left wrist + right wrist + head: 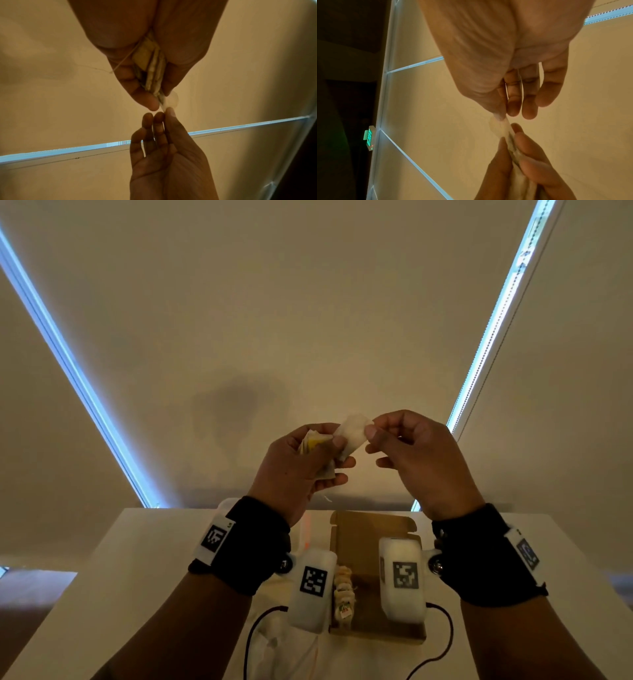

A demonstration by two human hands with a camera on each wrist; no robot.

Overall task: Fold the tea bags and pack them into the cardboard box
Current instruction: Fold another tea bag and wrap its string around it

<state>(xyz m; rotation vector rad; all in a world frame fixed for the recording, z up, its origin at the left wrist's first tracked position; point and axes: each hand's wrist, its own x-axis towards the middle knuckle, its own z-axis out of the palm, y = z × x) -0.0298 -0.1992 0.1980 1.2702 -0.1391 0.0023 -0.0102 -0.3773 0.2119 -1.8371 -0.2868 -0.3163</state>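
Observation:
Both hands are raised above the table in the head view. My left hand (308, 457) grips a small bundle of tea bags (317, 441) with a yellow tag between thumb and fingers; in the left wrist view the bundle (153, 67) shows as layered paper edges with a loose string. My right hand (394, 440) pinches the far corner of a white tea bag (352, 433) that sticks out of that bundle. The open cardboard box (363, 532) lies on the table below, and a row of folded tea bags (344, 594) stands along its left side.
The white table (144, 577) carries a white plastic bag (274, 642) at the near edge and a translucent container (226, 505) behind my left wrist. Black cables (442, 642) trail from the wrist cameras. Closed window blinds fill the background.

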